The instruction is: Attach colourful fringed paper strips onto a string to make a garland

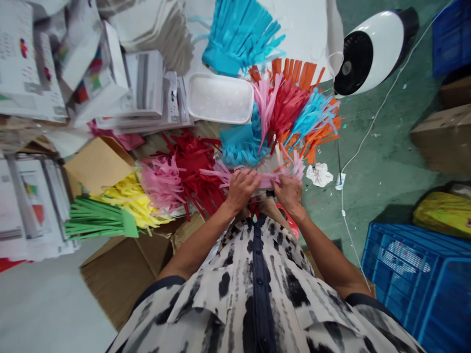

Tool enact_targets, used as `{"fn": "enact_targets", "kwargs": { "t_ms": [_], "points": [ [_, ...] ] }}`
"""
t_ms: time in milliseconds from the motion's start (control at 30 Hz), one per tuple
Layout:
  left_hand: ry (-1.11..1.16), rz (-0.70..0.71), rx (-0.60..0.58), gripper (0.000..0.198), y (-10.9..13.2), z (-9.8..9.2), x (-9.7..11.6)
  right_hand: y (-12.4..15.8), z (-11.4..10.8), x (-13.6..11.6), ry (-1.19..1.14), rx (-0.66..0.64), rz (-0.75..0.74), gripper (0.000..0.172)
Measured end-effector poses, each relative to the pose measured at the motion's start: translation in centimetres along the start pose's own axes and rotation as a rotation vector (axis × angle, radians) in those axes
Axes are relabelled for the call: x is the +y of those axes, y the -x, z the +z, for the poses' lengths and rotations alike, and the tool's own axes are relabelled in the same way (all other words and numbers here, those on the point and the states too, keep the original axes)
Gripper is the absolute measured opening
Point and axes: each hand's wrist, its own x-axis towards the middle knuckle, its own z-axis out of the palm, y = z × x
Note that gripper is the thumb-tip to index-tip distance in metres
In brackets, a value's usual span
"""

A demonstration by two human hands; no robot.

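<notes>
My left hand [242,189] and my right hand [289,192] both pinch a band of pink fringed paper [263,179] stretched between them. Their fingers cover part of the band. Just beyond my hands lies a bunch of fringed paper in turquoise [239,145], pink, red [287,108] and orange [305,78]. To the left lie heaps of red fringe [195,166], pink fringe [162,184], yellow fringe [127,202] and green fringe [93,219]. Farther up rests a light blue fringed sheet [239,41].
A white plastic tub [220,98] sits beside the fringe, with stacks of printed cartons [145,83] at the upper left. A crumpled tissue [319,174] and a white cable [368,142] lie on the green floor. A white fan [371,54] and a blue crate [405,279] stand right.
</notes>
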Motion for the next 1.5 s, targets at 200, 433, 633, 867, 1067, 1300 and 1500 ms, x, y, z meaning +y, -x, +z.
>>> {"fn": "enact_targets", "kwargs": {
  "t_ms": [200,433,633,867,1067,1300,1500],
  "points": [
    [-0.018,0.277,-0.147,0.031,0.3,0.3,-0.9,1.5,-1.2,0.6,0.014,0.311,-0.063,0.03],
    [-0.046,0.346,-0.214,0.039,1.1,-0.6,-1.3,4.9,1.5,2.0,0.034,0.188,-0.562,0.056],
    [0.036,0.4,-0.258,0.043,2.1,-1.5,-3.2,5.0,2.5,4.6,0.052,0.157,-0.584,0.059],
    [0.048,0.055,-0.101,0.023,3.8,-4.7,-3.8,4.4,1.9,4.3,0.016,0.138,-0.566,0.053],
    [0.044,0.145,-0.051,0.028,2.7,-2.4,0.9,4.0,1.9,3.8,0.035,0.158,-0.561,0.047],
    [-0.039,0.195,-0.184,0.027,0.2,0.8,2.2,3.4,1.1,2.3,0.026,0.18,-0.501,0.036],
    [0.005,0.179,-0.125,0.025,-0.2,0.8,1.7,2.4,1.1,0.5,0.032,0.153,-0.504,0.034]
  ]
}}
